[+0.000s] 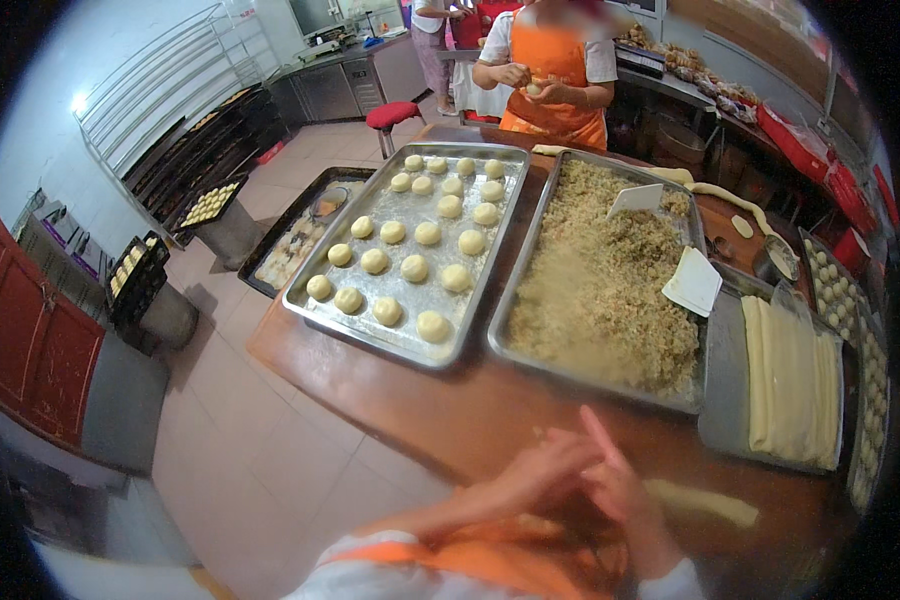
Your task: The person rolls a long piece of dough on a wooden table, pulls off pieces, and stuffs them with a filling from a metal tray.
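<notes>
My left hand (548, 462) and my right hand (618, 482) meet low in front of my orange apron (510, 555), over the table's near edge. The left fingers bend in against the right palm, and one right finger stretches upward. Whatever lies between them is hidden and blurred. Beside my right wrist a pale dough strip (705, 502) rests on the wooden table. Beyond my hands stands a metal tray of crumbly brown filling (610, 280), with two white scrapers (692, 282) in it. To its left, round dough balls (427, 233) sit in rows on a metal tray (370, 340).
At right, long dough strips (785, 380) lie on a tray under clear plastic. More trays of dough balls (832, 285) line the right edge. A co-worker in an orange apron (550, 70) stands across the table. A red stool (392, 115) and a dark tray (305, 235) are at far left.
</notes>
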